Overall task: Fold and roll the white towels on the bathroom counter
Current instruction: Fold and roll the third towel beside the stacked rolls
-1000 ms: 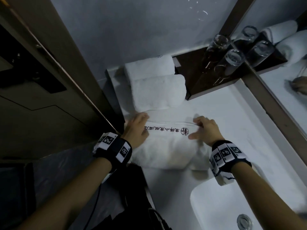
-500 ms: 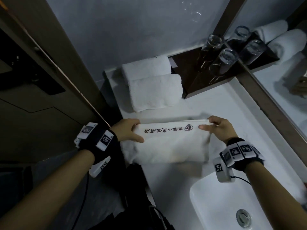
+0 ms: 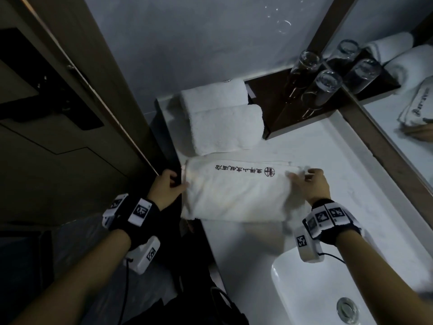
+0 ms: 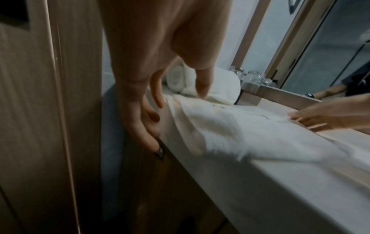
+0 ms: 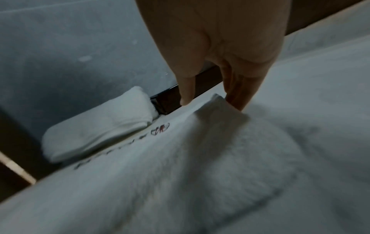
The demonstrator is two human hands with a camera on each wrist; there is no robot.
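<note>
hands (image 3: 236,184) spread fluffy folded towel (image 3: 234,198) flatter.

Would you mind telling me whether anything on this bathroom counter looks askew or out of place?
Only one small thing stands out: the folded towel hangs slightly past the counter's left edge beside the left hand, and its right end by the right hand looks bunched. The two rolled towels and the glasses sit tidily.

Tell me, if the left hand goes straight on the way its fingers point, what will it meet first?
Probably the near rolled towel. The left hand points along the folded towel edge toward it, though depth is unclear.
</note>
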